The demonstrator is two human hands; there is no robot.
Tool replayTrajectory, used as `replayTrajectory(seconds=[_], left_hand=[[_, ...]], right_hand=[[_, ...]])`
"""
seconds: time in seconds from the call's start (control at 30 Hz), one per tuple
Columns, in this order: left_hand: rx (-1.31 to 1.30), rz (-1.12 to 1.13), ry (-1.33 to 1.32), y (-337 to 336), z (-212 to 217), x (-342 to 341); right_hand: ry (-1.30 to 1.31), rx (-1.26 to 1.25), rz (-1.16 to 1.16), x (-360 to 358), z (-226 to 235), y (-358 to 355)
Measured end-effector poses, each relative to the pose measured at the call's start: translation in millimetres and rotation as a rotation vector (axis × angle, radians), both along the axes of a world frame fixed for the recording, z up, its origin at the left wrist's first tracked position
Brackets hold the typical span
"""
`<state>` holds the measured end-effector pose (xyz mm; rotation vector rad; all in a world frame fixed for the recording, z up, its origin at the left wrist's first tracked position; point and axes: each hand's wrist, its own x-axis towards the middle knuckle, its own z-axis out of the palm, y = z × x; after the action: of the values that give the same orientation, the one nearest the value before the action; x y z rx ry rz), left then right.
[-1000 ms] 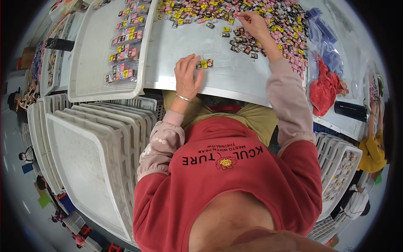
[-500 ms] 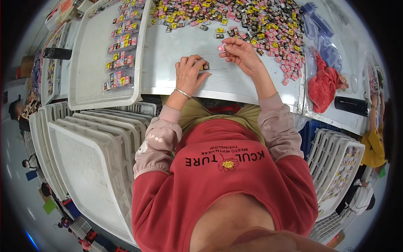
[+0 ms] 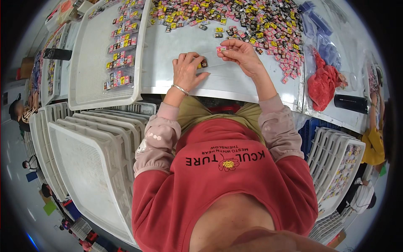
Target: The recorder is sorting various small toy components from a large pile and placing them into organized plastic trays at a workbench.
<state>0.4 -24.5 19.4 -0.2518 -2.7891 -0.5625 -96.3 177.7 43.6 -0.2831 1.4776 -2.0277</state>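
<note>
Seen from my head, my left hand [image 3: 187,70] presses small packets [image 3: 203,64] to the white table [image 3: 176,46] under curled fingers, while my right hand [image 3: 240,53] pinches a pink packet [image 3: 219,49] just beside them, near the heap of packets [image 3: 252,17].

Small packets [image 3: 252,19], upper centre of the frame: mixed pink, yellow, black. Table [image 3: 180,46]: white. Perforated tray [image 3: 90,63], upper left: white, with rows of multicoloured packets. Cloth [image 3: 321,82], right: red. Sweatshirt [image 3: 226,185], lower centre: red, black lettering, red-and-yellow flower motif. Sleeves [image 3: 157,138]: pale pink. Stacked trays [image 3: 79,155], lower left: white.
</note>
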Motion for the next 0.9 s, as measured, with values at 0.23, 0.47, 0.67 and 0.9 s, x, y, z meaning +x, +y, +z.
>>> replayTrajectory(seconds=[0.23, 0.47, 0.67, 0.9], left_hand=[[0.005, -0.013, -0.052, -5.1, -6.7, -7.0], [0.065, -0.013, -0.039, -8.2, -4.7, -5.2], [0.467, 0.073, 0.038, -6.9, 7.8, -10.3], [1.139, 0.028, -0.268, 0.1, 10.3, -16.0]], right_hand=[[0.217, 0.233, 0.095, -6.3, -4.8, -6.2], [0.034, 0.180, -0.020, 4.5, -23.7, -20.1], [-0.113, -0.035, -0.025, 11.8, -17.5, -17.4], [0.007, -0.019, -0.009, 10.7, -7.0, -28.0]])
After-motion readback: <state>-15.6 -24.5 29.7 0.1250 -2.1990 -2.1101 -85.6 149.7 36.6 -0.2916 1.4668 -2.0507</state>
